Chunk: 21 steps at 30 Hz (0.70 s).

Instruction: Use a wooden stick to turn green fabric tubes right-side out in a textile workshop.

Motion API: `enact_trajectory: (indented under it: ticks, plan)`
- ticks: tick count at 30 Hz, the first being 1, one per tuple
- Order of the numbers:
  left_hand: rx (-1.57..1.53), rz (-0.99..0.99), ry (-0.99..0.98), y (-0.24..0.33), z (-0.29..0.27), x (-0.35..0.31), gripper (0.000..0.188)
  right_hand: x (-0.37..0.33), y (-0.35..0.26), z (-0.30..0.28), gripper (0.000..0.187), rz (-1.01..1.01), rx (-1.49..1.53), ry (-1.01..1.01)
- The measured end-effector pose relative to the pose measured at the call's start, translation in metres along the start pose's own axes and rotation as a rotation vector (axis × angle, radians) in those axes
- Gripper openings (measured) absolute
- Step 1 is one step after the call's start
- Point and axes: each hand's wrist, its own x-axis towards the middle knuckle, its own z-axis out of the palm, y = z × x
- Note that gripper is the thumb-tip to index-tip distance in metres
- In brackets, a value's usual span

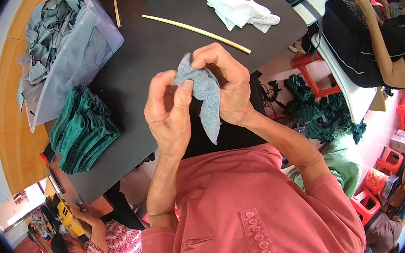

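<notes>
Grey-blue cloth piece: soft, light, best taken by an edge

Location: raised in front of the chest, near the edge of the dark counter, with a narrow tapered end hanging down between the wrists.

Left hand: thumb against the cloth's upper left part, index finger bent near it; gap small, pinching. Exact index contact is blurred.
Right hand: fingers curled over the top right, closed on cloth; thumb contact partly hidden.

Handling (judged): limp, very light, finely textured, so little slip expected; not brittle, though thin edges might stretch or roll. Best hold: thumb-and-finger pinch on the upper edges, tail left free.

Surroundings: green velvety stack and clear bin of grey fabric to the left; pale stick and white cloth beyond.
</notes>
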Motion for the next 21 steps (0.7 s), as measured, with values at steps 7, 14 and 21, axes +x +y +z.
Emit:
enact_trajectory:
  ticks: [7,14,21]
  plan:
    - [-0.488,-0.217,-0.066,0.008,-0.003,0.007,0.024,0.003,-0.009,-0.004,0.019,0.223,0.252,0.005]
    - [0.236,0.013,-0.126,0.013,0.002,0.012,0.013,0.005,-0.008,-0.005,0.016,0.265,0.201,-0.003]
    - [0.189,-0.019,-0.127,0.006,-0.004,-0.001,0.011,0.0,-0.008,0.002,0.017,0.174,0.048,0.035]
